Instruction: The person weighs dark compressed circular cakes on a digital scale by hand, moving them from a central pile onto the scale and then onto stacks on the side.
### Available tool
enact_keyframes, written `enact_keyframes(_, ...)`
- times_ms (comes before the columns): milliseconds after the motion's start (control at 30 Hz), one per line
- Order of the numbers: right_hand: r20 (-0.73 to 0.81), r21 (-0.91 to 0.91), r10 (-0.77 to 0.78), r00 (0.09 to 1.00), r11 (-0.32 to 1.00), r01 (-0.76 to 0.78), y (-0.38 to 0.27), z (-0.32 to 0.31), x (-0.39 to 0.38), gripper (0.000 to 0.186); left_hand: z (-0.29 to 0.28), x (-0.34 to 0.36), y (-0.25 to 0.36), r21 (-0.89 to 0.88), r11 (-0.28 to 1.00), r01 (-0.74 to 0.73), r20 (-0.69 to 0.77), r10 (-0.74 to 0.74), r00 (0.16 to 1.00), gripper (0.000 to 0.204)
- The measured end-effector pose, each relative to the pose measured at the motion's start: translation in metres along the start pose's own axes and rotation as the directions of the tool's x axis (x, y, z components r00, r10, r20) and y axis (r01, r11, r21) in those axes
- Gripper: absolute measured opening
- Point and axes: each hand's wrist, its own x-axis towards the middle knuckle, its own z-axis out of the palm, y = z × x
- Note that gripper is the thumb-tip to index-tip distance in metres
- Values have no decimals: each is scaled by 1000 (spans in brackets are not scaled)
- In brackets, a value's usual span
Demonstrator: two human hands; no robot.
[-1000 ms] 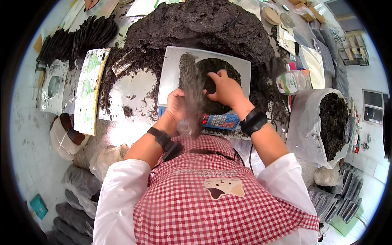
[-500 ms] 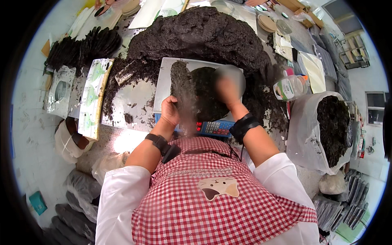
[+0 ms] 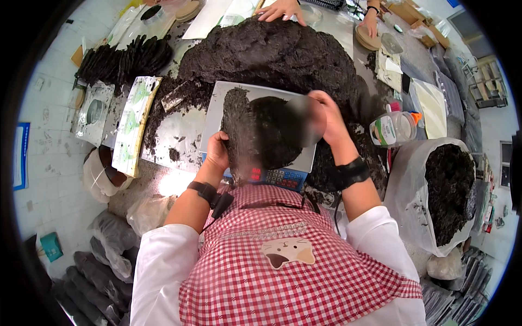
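A scale with a metal plate (image 3: 215, 117) and a blue keypad panel (image 3: 285, 179) stands in front of me. On it lies a dark round cake of leafy-looking material (image 3: 272, 144). To its left, a flat dark slab of similar stuff (image 3: 236, 122) is tilted up, smeared by motion; my left hand (image 3: 217, 151) is closed on its left edge. My right hand (image 3: 330, 120) grips the rim of a round, greyish see-through disc (image 3: 304, 122), blurred, over the right part of the cake. What the disc covers shows only dimly.
Behind the scale rises a big dark heap (image 3: 272, 54); another person's hand (image 3: 283, 11) touches its top. A second hand (image 3: 370, 24) is on round tan discs. A row of thin dark cakes (image 3: 128, 60), a clear jar (image 3: 391, 129) and an open plastic bag of dark material (image 3: 402, 179) surround me.
My right hand and the see-through disc have shifted right and tilted. The slab in my left hand stays beside the cake. Another person's hand has come onto the heap.
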Motion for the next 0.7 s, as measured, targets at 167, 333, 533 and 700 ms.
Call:
enact_keyframes(167, 318, -924, -44, 947, 208, 320, 1, 104, -6, 53, 7, -11, 0, 35, 998, -48, -30, 49, 998, 22)
enact_keyframes(333, 390, -914, -111, 914, 72, 398, 52, 111, 7, 39, -2, 4, -2, -15, 997, -72, -26, 72, 997, 17)
enact_keyframes(533, 220, -871, -214, 952, 396, 290, 57, 88, 28, 19, 26, -7, -8, -50, 994, -96, -111, 90, 990, 17)
enact_keyframes(700, 322, -823, -625, 711, 186, 536, 19, 40, 28, 10, 36, -20, -10, -55, 990, -130, -185, 118, 976, 15)
